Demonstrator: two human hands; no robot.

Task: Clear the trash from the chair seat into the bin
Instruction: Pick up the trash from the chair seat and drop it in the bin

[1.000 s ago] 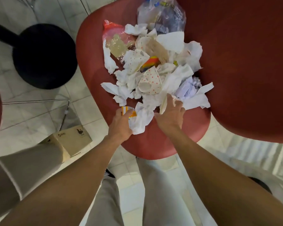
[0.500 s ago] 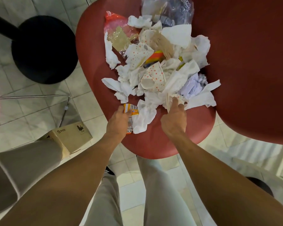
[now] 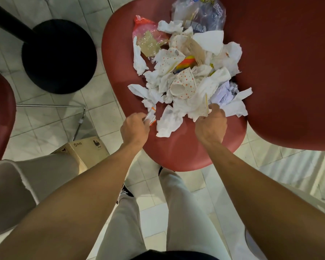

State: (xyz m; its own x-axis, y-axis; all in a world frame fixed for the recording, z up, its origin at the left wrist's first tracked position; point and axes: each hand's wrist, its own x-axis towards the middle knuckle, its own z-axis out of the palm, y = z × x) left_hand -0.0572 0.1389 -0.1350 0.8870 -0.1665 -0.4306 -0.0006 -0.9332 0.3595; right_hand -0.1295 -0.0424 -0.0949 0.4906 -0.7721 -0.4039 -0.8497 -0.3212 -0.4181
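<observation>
Head view: left grip (image 3: 134,126) pinching orange wrapper (image 3: 152,115), right grip (image 3: 210,124) pinching napkin (image 3: 197,107)

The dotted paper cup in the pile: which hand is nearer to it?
Right. The right hand pinches paper just below the dotted cup; the left hand holds a wrapper farther down-left.

A cardboard box (image 3: 83,150) sits on the tiled floor (image 3: 51,119) near a black stool (image 3: 59,57).
</observation>
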